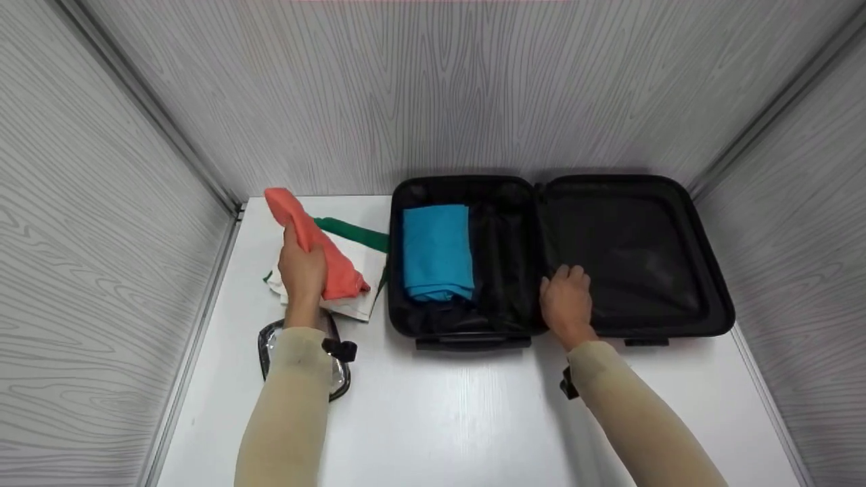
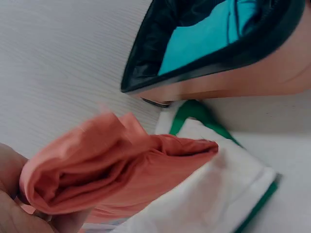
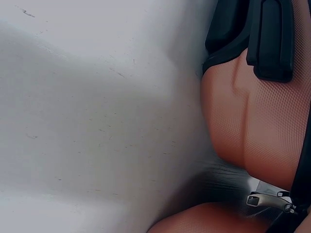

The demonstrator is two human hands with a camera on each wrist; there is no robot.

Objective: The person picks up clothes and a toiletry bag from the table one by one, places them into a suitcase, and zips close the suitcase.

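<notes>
My left hand [image 1: 302, 270] grips a folded coral-red cloth [image 1: 338, 274], raised over a white cloth with green edging [image 1: 355, 308]. In the left wrist view the coral cloth [image 2: 97, 165] shows its folded layers, and the fingers are partly cut off at the lower left. An open suitcase [image 1: 471, 333] lies to the right, black inside with an orange-brown shell [image 3: 252, 116]. A folded blue cloth [image 1: 438, 247] is in its left half. My right hand [image 1: 567, 301] rests at the front of the inner rims where the halves meet; its fingertips are hidden.
A clear pouch with black trim [image 1: 342, 379] lies under the left forearm. Grey wood-grain walls [image 1: 433, 88] enclose the white table [image 1: 433, 419] at the back and sides. A zipper pull [image 3: 265, 200] hangs between the suitcase halves.
</notes>
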